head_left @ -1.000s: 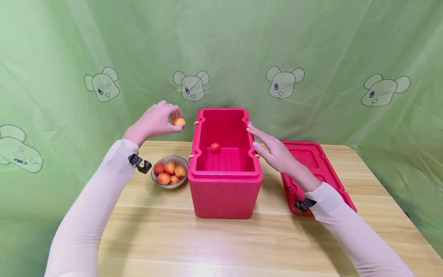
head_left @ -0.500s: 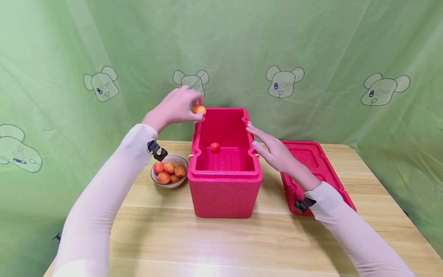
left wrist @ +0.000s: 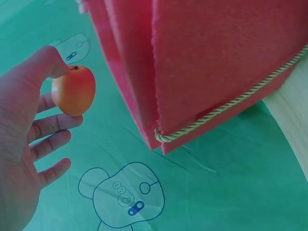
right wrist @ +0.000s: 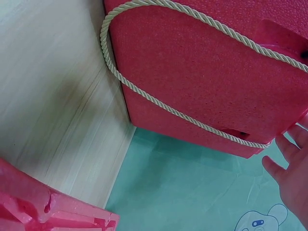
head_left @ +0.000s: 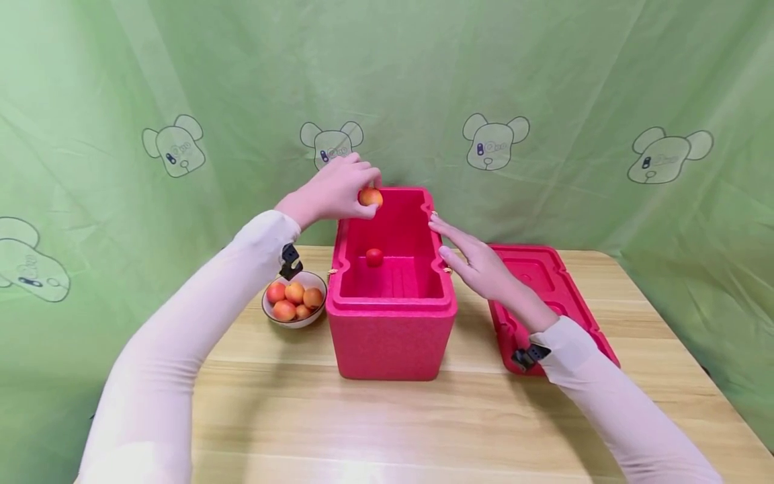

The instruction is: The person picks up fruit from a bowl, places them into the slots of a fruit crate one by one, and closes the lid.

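My left hand (head_left: 338, 189) pinches an apricot (head_left: 371, 197) between thumb and fingertips, above the far left rim of a red foam box (head_left: 393, 343). In the left wrist view the apricot (left wrist: 73, 91) is orange with a red blush, a dark stem spot on top. Another fruit (head_left: 374, 257) lies on the box floor and looks red. My right hand (head_left: 478, 262) rests its straight fingers on the box's right rim, thumb apart. In the right wrist view the fingers (right wrist: 288, 147) touch the rim near a rope handle (right wrist: 168, 113).
Left of the box stands a white, dark-rimmed bowl (head_left: 294, 323) with several apricots. A red foam lid (head_left: 565, 296) lies on the wooden table (head_left: 290, 417) to the right, partly under my right forearm. A green curtain (head_left: 411, 81) hangs close behind.
My left hand has carried the apricot rightward, from beside the box to over its far left rim. My right hand has stayed on the right rim.
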Demonstrator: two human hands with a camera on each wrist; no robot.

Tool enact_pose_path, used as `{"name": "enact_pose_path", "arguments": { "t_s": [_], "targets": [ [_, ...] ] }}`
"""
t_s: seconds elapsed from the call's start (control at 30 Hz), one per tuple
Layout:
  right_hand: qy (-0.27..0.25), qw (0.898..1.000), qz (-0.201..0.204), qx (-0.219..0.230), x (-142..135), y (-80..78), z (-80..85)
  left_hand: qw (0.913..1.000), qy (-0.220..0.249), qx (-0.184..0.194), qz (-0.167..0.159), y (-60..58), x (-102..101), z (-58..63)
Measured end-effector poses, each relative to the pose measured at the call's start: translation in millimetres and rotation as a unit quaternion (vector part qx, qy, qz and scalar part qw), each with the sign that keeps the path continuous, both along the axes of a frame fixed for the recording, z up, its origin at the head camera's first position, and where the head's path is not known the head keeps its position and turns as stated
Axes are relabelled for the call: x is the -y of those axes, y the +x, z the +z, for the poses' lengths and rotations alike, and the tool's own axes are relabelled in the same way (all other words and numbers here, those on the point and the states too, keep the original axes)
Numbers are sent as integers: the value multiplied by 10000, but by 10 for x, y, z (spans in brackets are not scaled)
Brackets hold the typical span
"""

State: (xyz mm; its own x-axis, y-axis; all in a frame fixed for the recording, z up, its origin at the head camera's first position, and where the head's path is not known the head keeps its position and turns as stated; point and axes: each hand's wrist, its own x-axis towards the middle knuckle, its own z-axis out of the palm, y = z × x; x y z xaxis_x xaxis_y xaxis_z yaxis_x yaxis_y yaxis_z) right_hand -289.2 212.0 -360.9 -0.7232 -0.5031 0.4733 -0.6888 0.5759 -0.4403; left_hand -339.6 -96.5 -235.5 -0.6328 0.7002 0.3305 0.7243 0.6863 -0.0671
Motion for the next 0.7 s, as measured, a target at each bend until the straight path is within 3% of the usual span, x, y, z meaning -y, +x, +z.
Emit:
{"name": "enact_pose_path", "arguments": {
  "t_s": [0.3,0.7],
  "targets": [
    [-18,10000,21,-25,0,-11,5,9989,-438,-44,-143,25,-39,-63],
    [21,10000,-10,-23,-3,1,3,9982,-549,-98,-197,38,25,-190]
  ]
}}
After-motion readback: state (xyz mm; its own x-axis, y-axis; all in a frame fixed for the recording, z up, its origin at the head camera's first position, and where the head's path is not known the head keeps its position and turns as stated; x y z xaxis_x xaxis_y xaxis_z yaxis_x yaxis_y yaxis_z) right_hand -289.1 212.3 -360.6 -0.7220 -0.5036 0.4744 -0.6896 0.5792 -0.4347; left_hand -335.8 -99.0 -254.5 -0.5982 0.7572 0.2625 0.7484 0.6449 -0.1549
